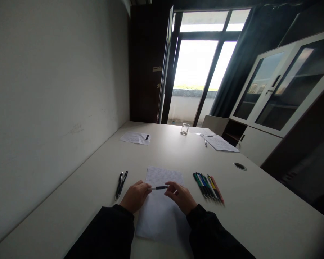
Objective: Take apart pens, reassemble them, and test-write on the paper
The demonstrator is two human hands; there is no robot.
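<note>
Both hands hold one pen [158, 187] level above a written sheet of paper [162, 212] on the white table [259, 208]. My left hand [135, 196] pinches the pen's left end, and my right hand [181, 197] grips its right end. Two dark pens [121, 185] lie left of the sheet. A row of several coloured pens [208, 186] lies to its right.
At the far end stand a small glass [185, 128], a folded paper with a dark item [135, 137] and more papers with a pen [218, 142]. A cable hole [240, 166] sits at the right. A glass-door cabinet [280, 90] stands at the right, a wall to the left.
</note>
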